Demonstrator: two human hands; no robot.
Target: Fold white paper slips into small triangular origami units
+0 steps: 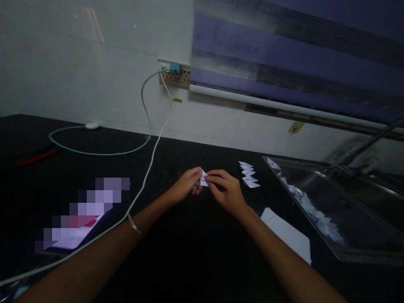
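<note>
Both my hands meet over the black counter, pinching one small folded white paper piece [203,178] between them. My left hand [187,186] grips its left side with curled fingers. My right hand [227,190] holds its right side with thumb and forefinger closed. A row of several similar folded white paper pieces [249,174] lies on the counter just right of my hands. A thin bangle sits on my left wrist.
White paper sheets [288,235] lie near my right forearm. A steel sink [344,214] with paper scraps is at the right. A white cable [148,172] and a teal cable [104,152] run from a wall socket [176,75]. A lit, blurred-out phone screen [80,219] lies at left.
</note>
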